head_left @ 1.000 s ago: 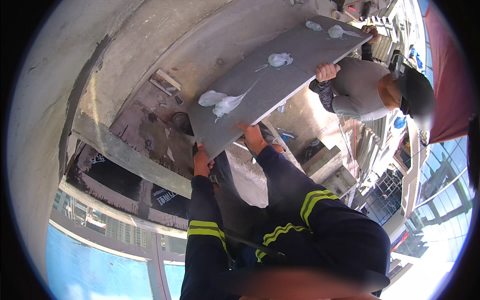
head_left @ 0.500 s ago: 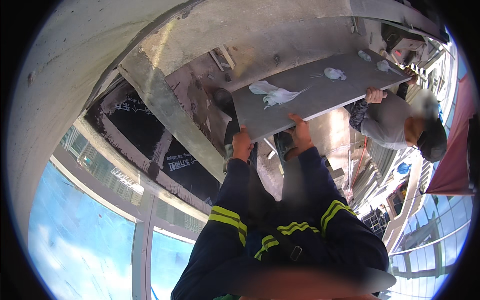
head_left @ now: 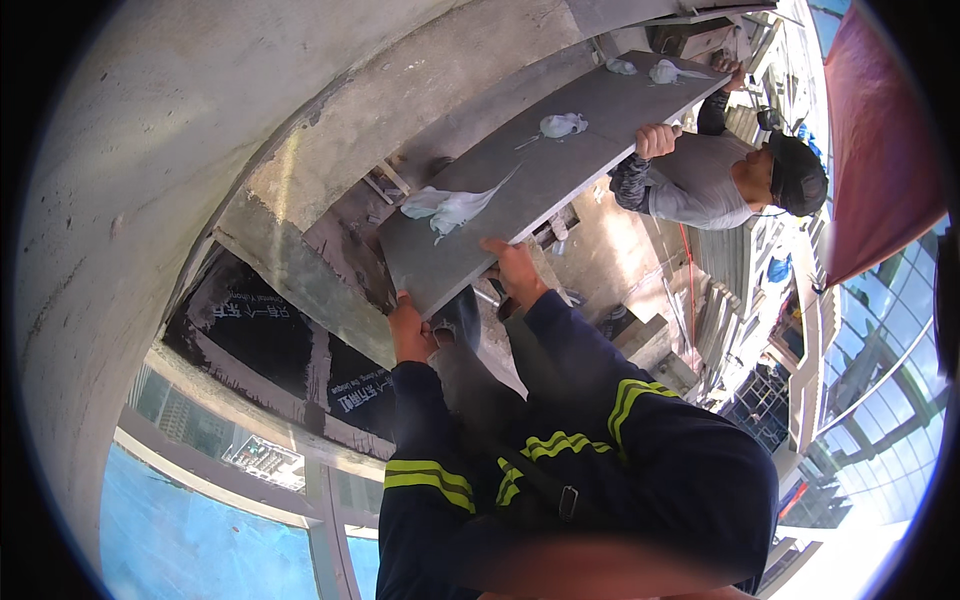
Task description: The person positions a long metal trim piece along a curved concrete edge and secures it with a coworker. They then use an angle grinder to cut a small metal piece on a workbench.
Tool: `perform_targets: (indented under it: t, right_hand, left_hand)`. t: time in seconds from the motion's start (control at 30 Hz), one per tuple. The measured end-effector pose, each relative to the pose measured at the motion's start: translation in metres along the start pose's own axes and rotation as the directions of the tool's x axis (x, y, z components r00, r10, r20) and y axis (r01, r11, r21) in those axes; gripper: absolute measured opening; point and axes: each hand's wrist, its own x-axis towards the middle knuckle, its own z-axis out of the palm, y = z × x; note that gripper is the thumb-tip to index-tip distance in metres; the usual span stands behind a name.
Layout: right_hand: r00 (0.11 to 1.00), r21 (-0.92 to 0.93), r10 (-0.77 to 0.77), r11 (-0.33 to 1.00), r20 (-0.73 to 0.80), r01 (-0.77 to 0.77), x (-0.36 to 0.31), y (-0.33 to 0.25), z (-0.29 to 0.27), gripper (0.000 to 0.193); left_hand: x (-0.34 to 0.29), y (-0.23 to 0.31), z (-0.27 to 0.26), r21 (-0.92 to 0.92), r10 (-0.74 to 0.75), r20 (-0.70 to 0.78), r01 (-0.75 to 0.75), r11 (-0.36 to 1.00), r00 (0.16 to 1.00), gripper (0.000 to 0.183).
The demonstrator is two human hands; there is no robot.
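Note:
A long grey slab (head_left: 490, 210) hangs in the air, with dabs of pale adhesive (head_left: 452, 208) on its upper face. My left hand (head_left: 409, 330) grips its near corner, thumb over the top. Along the edge facing me, my right hand (head_left: 514, 270) is closed on the slab, with the fingers curled underneath. At the far right, a co-worker's hand (head_left: 656, 141) holds the same long edge, and the person's other hand (head_left: 732, 72) grips the far end.
A curved concrete wall (head_left: 130, 200) rises on the left, beside a concrete ledge (head_left: 310, 285) and black sheeting (head_left: 255, 325). The co-worker (head_left: 700, 180) stands to the right near stacked boards (head_left: 720, 270). A red cloth (head_left: 880, 150) hangs at the right. Windows (head_left: 200, 530) lie lower left.
The slab, both my hands and the co-worker have shifted left and up in the view. My hands and the co-worker's keep hold of the slab.

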Motion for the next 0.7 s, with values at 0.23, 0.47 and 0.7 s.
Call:
perform_targets:
  t: [0.23, 0.47, 0.7]
  right_hand:
    - [0.996, 0.007, 0.005, 1.0, 0.085, -0.005, 0.034, -0.014, 0.057, 0.039]
    - [0.993, 0.028, 0.007, 1.0, 0.114, -0.01, 0.054, -0.024, 0.087, 0.037]
    - [0.982, 0.07, -0.094, 0.994, 0.167, 0.083, 0.079, -0.017, 0.102, 0.032]
  left_hand:
    - [0.018, 0.063, -0.025, -0.037, 0.082, -0.04, -0.083, 0.996, 0.996, 0.054]
    - [0.03, 0.101, -0.037, -0.055, 0.125, -0.031, -0.126, 0.99, 0.992, 0.052]
    - [0.041, 0.133, -0.047, -0.102, 0.076, -0.025, -0.078, 0.992, 0.997, 0.038]
